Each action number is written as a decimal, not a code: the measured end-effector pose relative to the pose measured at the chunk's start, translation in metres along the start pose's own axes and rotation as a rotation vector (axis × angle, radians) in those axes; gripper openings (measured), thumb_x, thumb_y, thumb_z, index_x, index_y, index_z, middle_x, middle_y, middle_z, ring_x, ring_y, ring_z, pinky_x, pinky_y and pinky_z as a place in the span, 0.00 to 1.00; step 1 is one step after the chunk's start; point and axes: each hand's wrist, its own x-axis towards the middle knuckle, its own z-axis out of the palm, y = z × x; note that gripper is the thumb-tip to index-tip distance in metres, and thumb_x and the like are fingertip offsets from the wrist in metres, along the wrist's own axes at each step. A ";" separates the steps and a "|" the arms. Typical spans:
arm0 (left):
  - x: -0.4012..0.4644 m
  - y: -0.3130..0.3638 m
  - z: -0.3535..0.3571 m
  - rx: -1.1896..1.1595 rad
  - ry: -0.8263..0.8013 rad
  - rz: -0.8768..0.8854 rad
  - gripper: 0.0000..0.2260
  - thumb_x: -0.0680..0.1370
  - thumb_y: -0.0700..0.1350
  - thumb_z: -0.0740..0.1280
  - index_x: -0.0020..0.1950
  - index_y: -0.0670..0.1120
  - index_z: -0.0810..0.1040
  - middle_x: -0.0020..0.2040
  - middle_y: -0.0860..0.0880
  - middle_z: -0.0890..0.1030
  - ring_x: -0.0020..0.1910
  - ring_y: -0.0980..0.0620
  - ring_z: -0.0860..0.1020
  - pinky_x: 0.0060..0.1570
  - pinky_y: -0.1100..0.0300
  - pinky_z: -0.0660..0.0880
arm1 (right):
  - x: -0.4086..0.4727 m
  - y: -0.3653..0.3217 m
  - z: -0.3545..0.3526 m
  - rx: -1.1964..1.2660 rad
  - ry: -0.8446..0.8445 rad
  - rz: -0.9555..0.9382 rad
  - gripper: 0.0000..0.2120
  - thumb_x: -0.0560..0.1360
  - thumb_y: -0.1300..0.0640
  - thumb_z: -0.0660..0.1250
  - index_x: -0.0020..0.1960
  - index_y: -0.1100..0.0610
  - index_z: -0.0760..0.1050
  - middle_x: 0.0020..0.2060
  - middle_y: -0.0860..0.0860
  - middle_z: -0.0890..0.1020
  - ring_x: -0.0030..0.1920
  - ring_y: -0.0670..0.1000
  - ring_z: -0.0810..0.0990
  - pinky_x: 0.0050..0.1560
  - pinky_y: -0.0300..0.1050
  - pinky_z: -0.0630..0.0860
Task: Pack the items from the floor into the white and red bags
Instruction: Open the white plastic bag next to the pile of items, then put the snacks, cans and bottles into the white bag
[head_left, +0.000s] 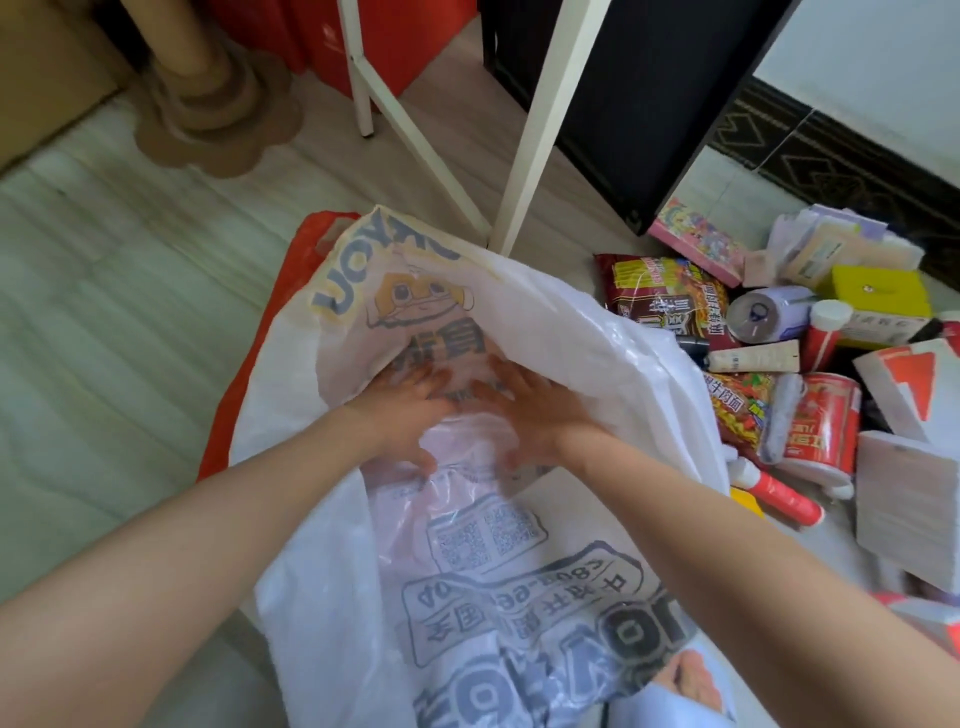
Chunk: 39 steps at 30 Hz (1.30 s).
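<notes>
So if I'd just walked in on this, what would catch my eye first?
Probably the big white printed plastic bag in the middle of the floor, with the left hand and right hand reaching into its mouth, fingers spread. Then the bright heap of groceries at the right: a red tin can, noodle packets and a yellow box. A red plastic bag peeks out underneath.

A pale wood-grain floor (93, 291) carries everything. At centre lies the white bag (545, 322), spread over a red bag (306, 244) that peeks out at ten o'clock. At three o'clock sits a heap of goods: noodle packets (665, 291), a red can (826, 421), a yellow box (883, 296), and what may be tissue packs (904, 499).
</notes>
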 end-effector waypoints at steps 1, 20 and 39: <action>-0.007 0.001 -0.009 -0.002 0.009 0.009 0.32 0.73 0.54 0.68 0.74 0.54 0.58 0.76 0.47 0.52 0.75 0.46 0.50 0.72 0.49 0.51 | -0.008 -0.002 -0.005 0.023 0.015 -0.015 0.46 0.69 0.43 0.69 0.75 0.45 0.40 0.75 0.51 0.36 0.75 0.56 0.40 0.74 0.58 0.51; -0.154 0.192 -0.114 0.015 0.863 0.218 0.28 0.73 0.58 0.58 0.71 0.48 0.65 0.71 0.42 0.67 0.72 0.42 0.61 0.69 0.46 0.57 | -0.374 0.036 -0.051 0.068 0.692 0.218 0.33 0.70 0.46 0.69 0.70 0.54 0.65 0.65 0.54 0.74 0.62 0.56 0.75 0.61 0.48 0.72; 0.000 0.325 -0.037 0.170 0.526 0.404 0.35 0.54 0.38 0.79 0.59 0.44 0.75 0.60 0.39 0.77 0.59 0.37 0.77 0.50 0.46 0.76 | -0.364 0.148 0.154 0.621 0.480 0.939 0.31 0.73 0.42 0.64 0.70 0.56 0.61 0.65 0.55 0.71 0.65 0.58 0.69 0.62 0.50 0.67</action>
